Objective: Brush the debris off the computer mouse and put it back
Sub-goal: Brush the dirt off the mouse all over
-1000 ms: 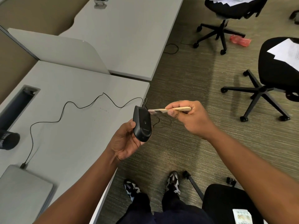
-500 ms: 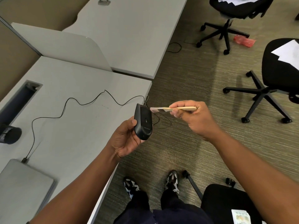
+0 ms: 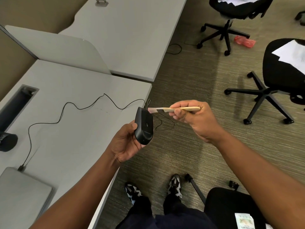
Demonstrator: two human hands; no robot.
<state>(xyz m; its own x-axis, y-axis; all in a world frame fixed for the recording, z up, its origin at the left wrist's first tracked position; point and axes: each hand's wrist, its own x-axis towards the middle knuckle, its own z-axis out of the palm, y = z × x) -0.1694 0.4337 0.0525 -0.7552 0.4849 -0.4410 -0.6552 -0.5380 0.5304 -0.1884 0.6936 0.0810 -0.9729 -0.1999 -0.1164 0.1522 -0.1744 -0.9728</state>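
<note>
My left hand (image 3: 126, 142) grips a black wired computer mouse (image 3: 144, 126) off the desk's right edge, over the carpet, tilted on its side. In my right hand (image 3: 195, 120) I pinch a small wooden-handled brush (image 3: 175, 109). Its pale bristles point left and touch the mouse's front end. The mouse's thin black cable (image 3: 79, 107) snakes across the grey desk (image 3: 69, 138) to a plug by a closed grey laptop (image 3: 21, 197) at the lower left.
A black cylindrical object (image 3: 7, 142) lies at the desk's left edge beside a cable slot (image 3: 18, 103). Office chairs stand to the right (image 3: 280, 76) and behind me (image 3: 231, 207). A second desk (image 3: 128, 33) and a divider panel (image 3: 57, 48) sit further back.
Both hands and the mouse have stayed almost in place; the brush tip has made small strokes at the mouse's front end. The head view has shifted slightly.
</note>
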